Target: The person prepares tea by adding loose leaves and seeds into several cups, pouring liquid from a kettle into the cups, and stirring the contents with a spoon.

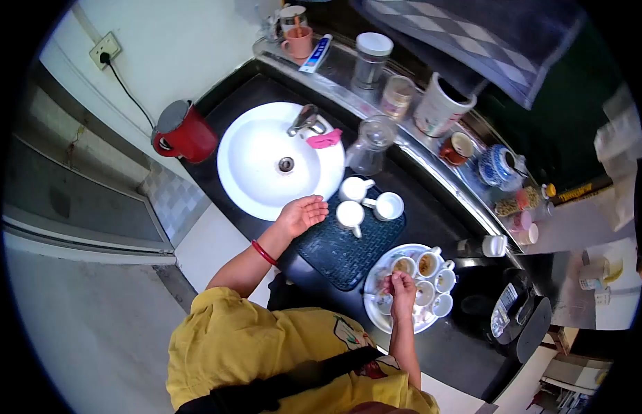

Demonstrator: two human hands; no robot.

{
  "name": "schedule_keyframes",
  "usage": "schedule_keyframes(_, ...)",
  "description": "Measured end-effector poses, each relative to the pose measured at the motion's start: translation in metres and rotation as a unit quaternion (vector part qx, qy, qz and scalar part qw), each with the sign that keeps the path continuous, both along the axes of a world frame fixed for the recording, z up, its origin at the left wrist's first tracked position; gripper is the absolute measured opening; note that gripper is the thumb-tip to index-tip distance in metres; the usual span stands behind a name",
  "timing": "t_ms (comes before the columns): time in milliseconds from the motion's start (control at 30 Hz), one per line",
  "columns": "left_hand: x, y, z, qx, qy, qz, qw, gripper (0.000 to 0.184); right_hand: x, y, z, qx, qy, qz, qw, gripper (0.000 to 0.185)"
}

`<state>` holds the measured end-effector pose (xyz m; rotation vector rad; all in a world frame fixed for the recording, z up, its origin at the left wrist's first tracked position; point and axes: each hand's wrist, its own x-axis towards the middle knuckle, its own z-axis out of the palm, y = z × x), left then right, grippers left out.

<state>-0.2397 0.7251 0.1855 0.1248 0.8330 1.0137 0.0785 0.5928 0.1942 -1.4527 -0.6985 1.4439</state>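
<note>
Clustering on a round white plate (368, 286), several white cups (442, 305) lay under and just beyond the right hand (404, 288); at least two showed brownish contents. The fingers of this hand were bent together over the near cups, and whether they gripped a rim could not be told. The left hand (302, 214), well apart from the right, was unclosed, its fingers extended and palm exposed, between the sink and three white mugs (349, 215). These mugs stood grouped on the far half of a dark textured tray (321, 252), which lay between sink and plate. Beneath all ran a dark counter (431, 196), visible as a strip between the tray and the raised metallic ledge (338, 76) at the back. The plate sat close to the counter's near edge, beside the person's yellow shirt (245, 345). Left of the tray, a white sink (241, 169) was set into the surface, with a pink cloth (324, 139) by its tap (307, 122); a red kettle (186, 138) occupied the left end. To the right stood a black appliance (535, 324). Grey floor (107, 310) extended at far left.
</note>
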Motion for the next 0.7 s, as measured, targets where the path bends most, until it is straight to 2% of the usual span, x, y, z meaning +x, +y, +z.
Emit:
schedule_keyframes(67,-0.043,0.0,-0.009,-0.037,0.006,0.036,0.999,0.017,-0.045,0.013,0.003,-0.029,0.064,-0.015,0.997,0.011)
schedule_keyframes(100,-0.07,-0.001,-0.026,-0.033,-0.042,0.038,0.998,0.015,-0.07,0.019,0.008,-0.03,0.097,-0.008,0.995,0.01)
schedule_keyframes(167,-0.111,-0.003,-0.028,-0.076,0.01,0.068,0.995,0.015,-0.119,0.033,0.016,-0.035,0.177,0.012,0.984,0.008)
schedule_keyframes(367,-0.211,-0.01,-0.054,-0.113,0.007,0.094,0.989,0.015,-0.229,0.089,0.025,-0.026,0.201,0.103,0.974,0.009)
schedule_keyframes(533,-0.229,-0.007,-0.063,-0.125,0.004,0.124,0.984,0.015,-0.268,0.141,0.032,-0.017,0.249,0.134,0.959,0.009)
schedule_keyframes(633,-0.224,-0.004,-0.07,-0.107,-0.036,0.15,0.982,0.017,-0.283,0.178,0.027,-0.001,0.283,0.153,0.947,0.011)
schedule_keyframes(700,-0.218,0.001,-0.072,-0.14,-0.021,0.142,0.98,0.016,-0.296,0.205,0.016,0.005,0.291,0.111,0.95,0.012)
